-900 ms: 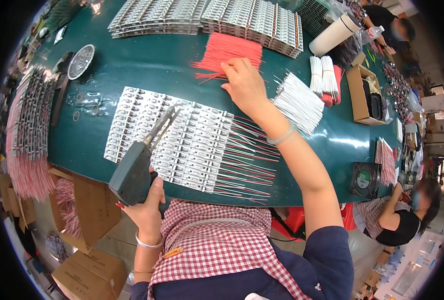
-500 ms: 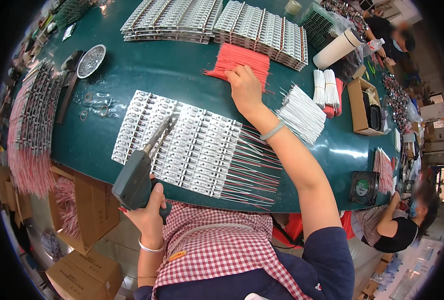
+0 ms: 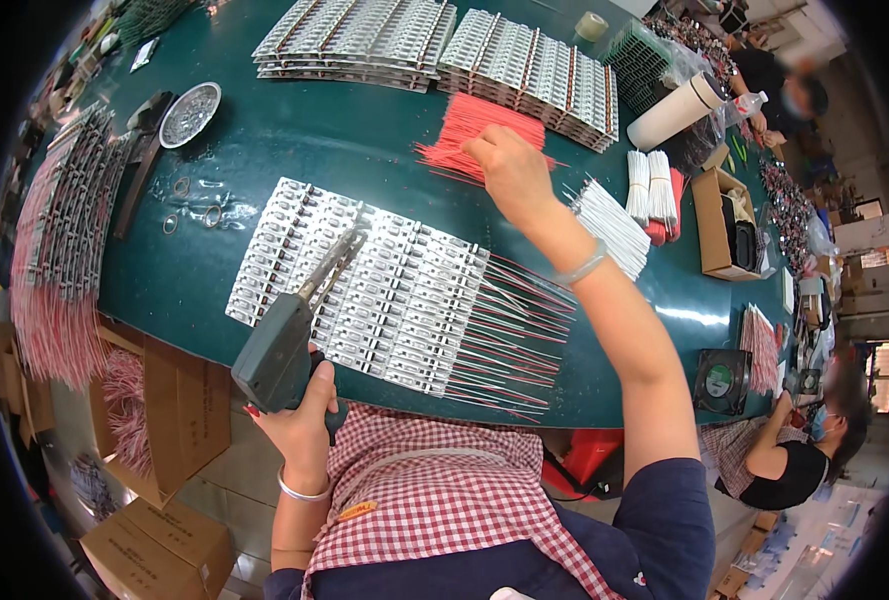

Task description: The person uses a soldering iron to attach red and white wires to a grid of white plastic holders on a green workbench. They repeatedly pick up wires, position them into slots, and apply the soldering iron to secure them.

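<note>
Left hand (image 3: pixel 302 428) grips soldering gun (image 3: pixel 272 352) over strips (image 3: pixel 394 310), centre; right hand (image 3: pixel 519 175) at red wires (image 3: pixel 467 115), upper centre, pinch unclear. White wires (image 3: pixel 610 225) near. Upper-left dish (image 3: pixel 217 104) holds bits (image 3: pixel 189 115).

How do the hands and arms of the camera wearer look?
The left hand has no glove, with a shiny silver bangle behind it; the right hand, also gloveless, has a thicker pale bangle. The right sleeve is short and dark navy; the left sleeve, barely visible, looks navy too.
</note>
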`<state>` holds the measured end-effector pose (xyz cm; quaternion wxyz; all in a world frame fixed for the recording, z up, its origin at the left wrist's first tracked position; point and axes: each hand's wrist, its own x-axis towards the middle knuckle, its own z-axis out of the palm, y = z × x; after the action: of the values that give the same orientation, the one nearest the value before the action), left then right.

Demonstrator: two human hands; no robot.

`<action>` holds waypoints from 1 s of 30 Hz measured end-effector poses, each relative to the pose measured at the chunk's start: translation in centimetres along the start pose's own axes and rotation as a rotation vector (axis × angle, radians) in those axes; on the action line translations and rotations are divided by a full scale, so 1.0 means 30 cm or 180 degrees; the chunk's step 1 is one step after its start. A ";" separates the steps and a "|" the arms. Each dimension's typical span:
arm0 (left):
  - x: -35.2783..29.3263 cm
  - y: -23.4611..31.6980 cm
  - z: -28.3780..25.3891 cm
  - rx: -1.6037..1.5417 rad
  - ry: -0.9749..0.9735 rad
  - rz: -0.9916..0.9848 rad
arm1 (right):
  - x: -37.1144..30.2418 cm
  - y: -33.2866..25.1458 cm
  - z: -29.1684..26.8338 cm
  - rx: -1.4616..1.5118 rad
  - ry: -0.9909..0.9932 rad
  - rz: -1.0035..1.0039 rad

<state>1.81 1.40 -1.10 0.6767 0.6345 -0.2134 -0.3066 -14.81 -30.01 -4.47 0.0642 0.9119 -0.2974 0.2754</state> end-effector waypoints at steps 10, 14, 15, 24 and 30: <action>-0.004 0.029 0.017 -0.0065 -0.0109 0.0041 | 0.136 -0.149 -0.174 -0.0952 -0.2486 -0.0708; -0.020 0.027 0.003 -0.0087 -0.0154 -0.0055 | 0.112 -0.160 -0.114 -0.0868 -0.2595 -0.0656; -0.020 0.029 -0.001 -0.0096 -0.0131 -0.0068 | 0.110 -0.163 -0.108 -0.0895 -0.2602 -0.0613; 0.010 0.037 0.030 -0.0465 -0.0198 -0.0358 | 0.058 -0.143 -0.111 -0.1254 -0.2614 -0.0673; 0.047 0.052 0.067 -0.1337 -0.0093 -0.0813 | 0.002 -0.114 -0.107 -0.0993 -0.2233 -0.0369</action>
<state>1.68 -1.01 0.50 0.7464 0.4972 -0.0728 -0.4364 -14.27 -26.34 -1.58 0.1120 0.9453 -0.2876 -0.1057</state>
